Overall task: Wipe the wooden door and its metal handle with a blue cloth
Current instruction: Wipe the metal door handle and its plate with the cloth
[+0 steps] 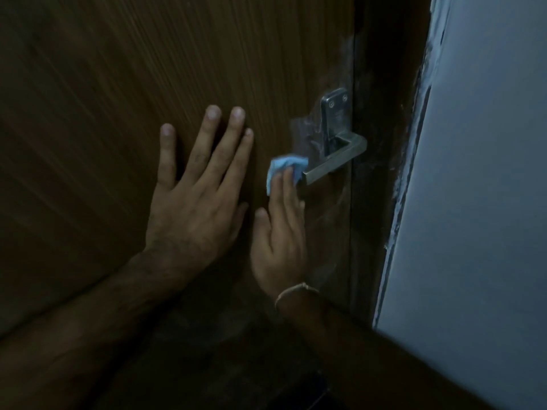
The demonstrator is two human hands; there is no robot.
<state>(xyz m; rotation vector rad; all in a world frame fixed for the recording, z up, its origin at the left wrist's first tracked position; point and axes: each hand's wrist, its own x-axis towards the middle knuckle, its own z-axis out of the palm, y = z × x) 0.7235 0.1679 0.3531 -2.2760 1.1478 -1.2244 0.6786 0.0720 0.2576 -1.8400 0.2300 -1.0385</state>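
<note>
Right hand (279, 232) presses cloth (285, 168) beside handle (334, 167).

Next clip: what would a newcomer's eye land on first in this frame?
Probably the blue cloth, the one bright colour in a dim scene, pressed by the right hand against the free end of the metal handle. Next, the left hand spread flat on the wooden door just left of it. A pale wall fills the right edge.

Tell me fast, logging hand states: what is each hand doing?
Left hand: open, flat on the wooden door, holding nothing.
Right hand: pressing the blue cloth by the metal handle.
</note>
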